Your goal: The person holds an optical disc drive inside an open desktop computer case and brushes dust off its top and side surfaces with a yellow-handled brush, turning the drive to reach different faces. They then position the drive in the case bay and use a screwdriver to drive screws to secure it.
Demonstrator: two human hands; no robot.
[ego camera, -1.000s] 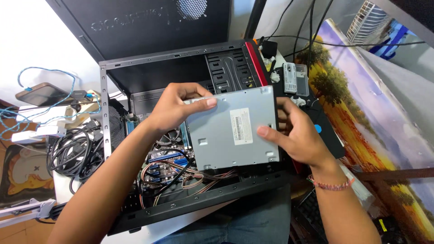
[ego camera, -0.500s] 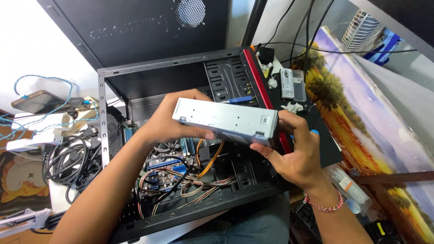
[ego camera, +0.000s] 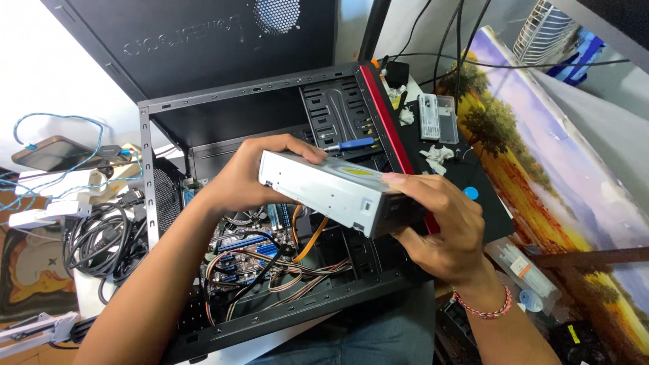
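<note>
I hold a grey metal optical drive (ego camera: 331, 191) with both hands above an open black computer case (ego camera: 223, 108) lying on its side. My left hand (ego camera: 253, 177) grips the drive's left end, thumb on top. My right hand (ego camera: 439, 226) wraps the right end from below, a beaded bracelet on its wrist. The drive is turned nearly edge-on, its long side with screw holes facing me. Under it lie the motherboard with blue slots (ego camera: 247, 247) and loose coloured wires (ego camera: 297, 270). A blue-handled screwdriver (ego camera: 351, 144) rests inside the case near the drive bays.
The detached black side panel (ego camera: 203, 34) leans behind the case. A bundle of black cables (ego camera: 94, 236), a power strip and a phone (ego camera: 51, 154) lie at left. A landscape painting (ego camera: 561, 169) lies at right, with a small clear box (ego camera: 438, 118) and crumpled tissue beside the case's red front.
The drive has been rotated from flat, label side facing me, to nearly edge-on. Both hands kept their grip and lowered it slightly toward the case.
</note>
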